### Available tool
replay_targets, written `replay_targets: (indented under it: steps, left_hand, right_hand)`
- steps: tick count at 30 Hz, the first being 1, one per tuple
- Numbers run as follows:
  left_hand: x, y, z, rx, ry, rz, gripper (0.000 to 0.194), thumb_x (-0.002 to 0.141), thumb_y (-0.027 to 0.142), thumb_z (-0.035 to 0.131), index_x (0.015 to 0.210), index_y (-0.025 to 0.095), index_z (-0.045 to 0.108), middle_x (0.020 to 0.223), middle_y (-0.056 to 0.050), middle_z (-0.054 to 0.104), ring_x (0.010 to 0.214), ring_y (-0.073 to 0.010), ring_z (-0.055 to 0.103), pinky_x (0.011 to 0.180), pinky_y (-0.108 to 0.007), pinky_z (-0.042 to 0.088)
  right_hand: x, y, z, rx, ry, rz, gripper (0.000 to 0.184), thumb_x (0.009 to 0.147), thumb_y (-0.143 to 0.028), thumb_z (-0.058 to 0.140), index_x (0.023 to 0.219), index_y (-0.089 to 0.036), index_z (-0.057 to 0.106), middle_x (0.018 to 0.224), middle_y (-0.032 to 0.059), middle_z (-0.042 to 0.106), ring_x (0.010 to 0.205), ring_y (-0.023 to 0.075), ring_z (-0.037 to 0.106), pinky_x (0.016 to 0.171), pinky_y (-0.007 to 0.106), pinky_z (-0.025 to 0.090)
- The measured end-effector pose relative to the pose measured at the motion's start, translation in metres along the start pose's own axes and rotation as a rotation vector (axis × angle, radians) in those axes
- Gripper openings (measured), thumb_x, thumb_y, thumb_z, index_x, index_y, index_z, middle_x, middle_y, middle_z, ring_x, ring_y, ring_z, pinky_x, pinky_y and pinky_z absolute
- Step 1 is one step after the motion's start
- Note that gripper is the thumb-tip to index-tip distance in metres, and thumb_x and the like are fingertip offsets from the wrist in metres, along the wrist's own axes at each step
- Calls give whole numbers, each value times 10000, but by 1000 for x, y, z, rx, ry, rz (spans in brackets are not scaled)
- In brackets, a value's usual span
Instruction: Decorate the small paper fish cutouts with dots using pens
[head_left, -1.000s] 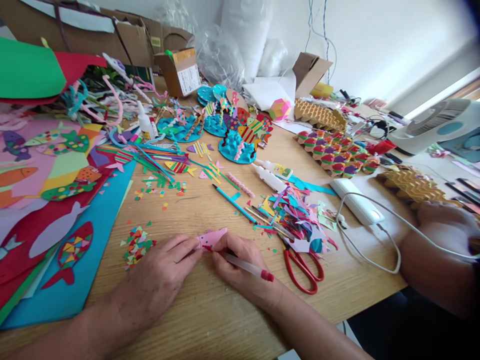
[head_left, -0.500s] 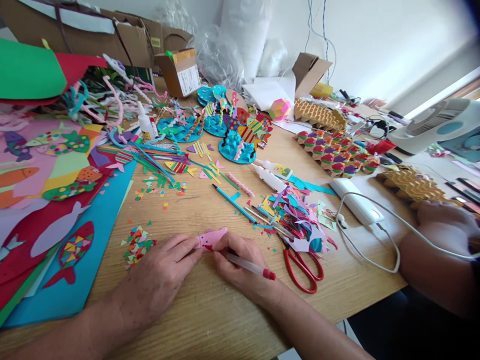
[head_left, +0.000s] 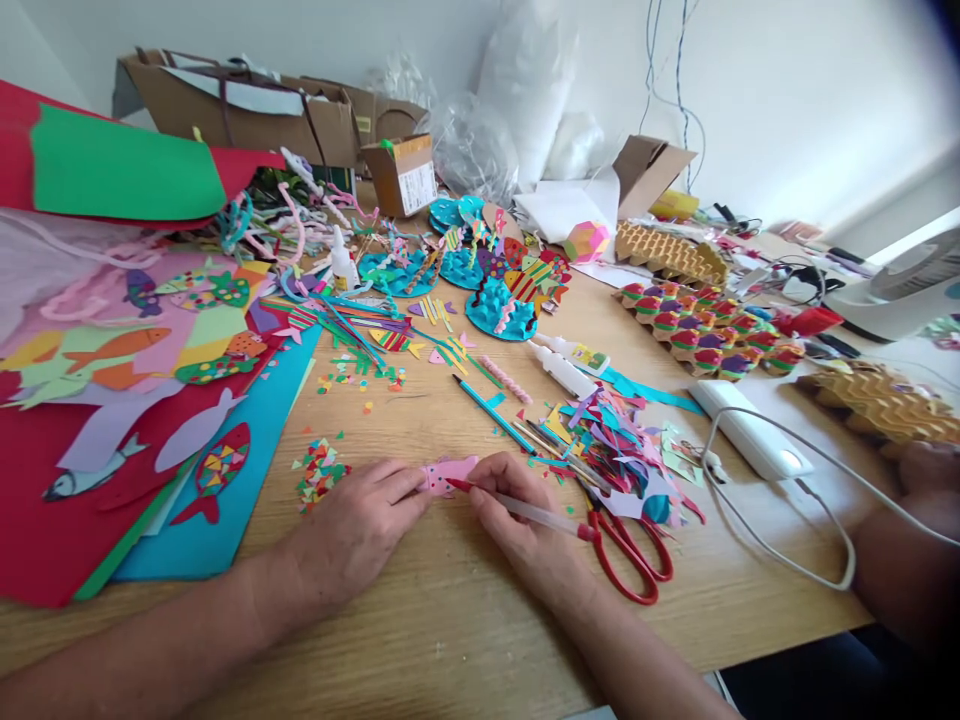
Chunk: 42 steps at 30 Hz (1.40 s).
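Observation:
The fingers of my left hand [head_left: 360, 525] press together on the left end of a small pink paper fish [head_left: 447, 470], pinning it to the table. Dark dots mark the fish's surface. In my right hand [head_left: 517, 515] is a red felt-tip pen [head_left: 544, 513] with a clear barrel, its red nib at the fish's lower edge; whether it touches cannot be made out. Left of my left hand lies a pile of tiny coloured paper bits [head_left: 321, 475]. Red-handled scissors [head_left: 626, 560] rest just right of my right hand, partly under paper scraps [head_left: 626, 440].
Coloured sheets [head_left: 262, 480] with paper fish cover the left side. Glue bottles [head_left: 562, 368], a blue pen [head_left: 491, 412] and blue decorated discs [head_left: 499, 315] lie beyond my hands. At the right are a white power strip [head_left: 754, 430], its cable, egg trays [head_left: 709, 330] and another person's arm [head_left: 915, 540].
The camera view has turned left, so everything sits further right. The pen's nib has moved to the fish's lower edge and shows more plainly. My left hand keeps its hold on the fish.

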<state>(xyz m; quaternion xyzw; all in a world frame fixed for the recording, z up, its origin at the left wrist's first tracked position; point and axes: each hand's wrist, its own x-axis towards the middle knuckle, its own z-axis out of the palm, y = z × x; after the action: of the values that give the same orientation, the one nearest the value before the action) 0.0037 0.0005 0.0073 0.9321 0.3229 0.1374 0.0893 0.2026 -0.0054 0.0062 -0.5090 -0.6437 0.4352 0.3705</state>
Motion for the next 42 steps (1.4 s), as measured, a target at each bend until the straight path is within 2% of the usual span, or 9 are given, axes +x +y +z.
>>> replay_targets:
  steps: [6,12,16,23,34,42]
  left_hand:
    - [-1,-2,0,18,28,29,349,866,22,339,1085,115,594,1056,-105,620,940,-218,560,789,-369,519]
    - [-1,-3,-1,23,21,75,371,842,14,355,1131,93,573,1055,-113,617,948,-231,555,803,-383,517]
    - [-1,-3,-2,33,5,67,367,838,19,369,1124,110,580,1068,-112,613,950,-229,558,802,-376,516]
    - [-2,-3,-1,31,26,67,388,837,24,354,1129,130,587,1083,-105,617,977,-218,553,829,-367,509]
    - [-2,-1,0,82,-69,47,434,815,8,403,1217,108,532,1121,-109,596,1006,-241,534,858,-391,498]
    - [-3,-1,2,104,-46,42,395,835,18,410,1200,106,534,1125,-115,589,990,-248,534,833,-401,504]
  right_hand:
    - [-2,1,-2,-132,-5,-66,91,773,-208,449,746,-183,532,549,-41,471,496,110,415,463,212,309]
    - [-2,1,-1,-174,-29,-125,119,683,-102,434,704,-192,508,553,-51,470,492,100,415,465,193,299]
    - [-1,1,2,-193,-28,-112,110,682,-102,441,695,-191,503,565,-48,474,496,96,413,466,191,307]
    - [-1,5,5,-228,-16,-198,115,668,-90,449,679,-192,502,589,-42,517,504,92,432,490,193,337]
    - [1,9,7,-222,-5,-217,86,674,-117,450,675,-197,483,557,-54,468,469,88,416,469,189,325]
    - [4,3,0,-131,-60,-123,85,693,-133,430,680,-197,485,577,-41,472,506,103,407,472,201,299]
